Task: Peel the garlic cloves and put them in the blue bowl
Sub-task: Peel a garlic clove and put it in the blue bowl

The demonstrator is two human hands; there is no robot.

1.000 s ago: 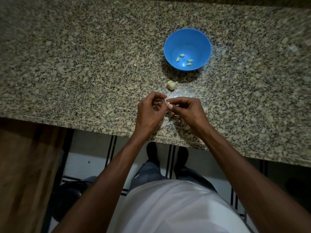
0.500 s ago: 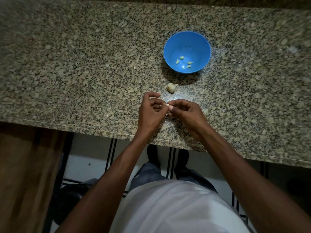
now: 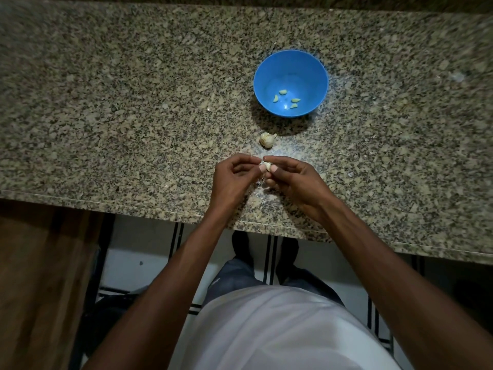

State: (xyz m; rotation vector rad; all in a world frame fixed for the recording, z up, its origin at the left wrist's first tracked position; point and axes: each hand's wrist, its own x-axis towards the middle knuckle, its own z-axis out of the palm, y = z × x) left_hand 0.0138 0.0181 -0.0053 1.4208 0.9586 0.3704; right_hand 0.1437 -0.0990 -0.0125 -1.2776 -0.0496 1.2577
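Fingers (image 3: 277, 162) of my right hand (image 3: 296, 182) pinched a garlic clove (image 3: 267, 165) between thumb and forefinger. My left hand (image 3: 232, 180) was curled, its thumb and forefinger tips meeting at the clove's left end, seemingly nipping its skin. Both hands were above the worktop (image 3: 106, 116), near its front edge. A partly stripped garlic head (image 3: 267, 139) lay on the worktop just beyond my hands, between them and the blue bowl (image 3: 290, 68). That bowl stood further back toward the rear edge and held four peeled cloves (image 3: 286, 98), lying apart on its bottom.
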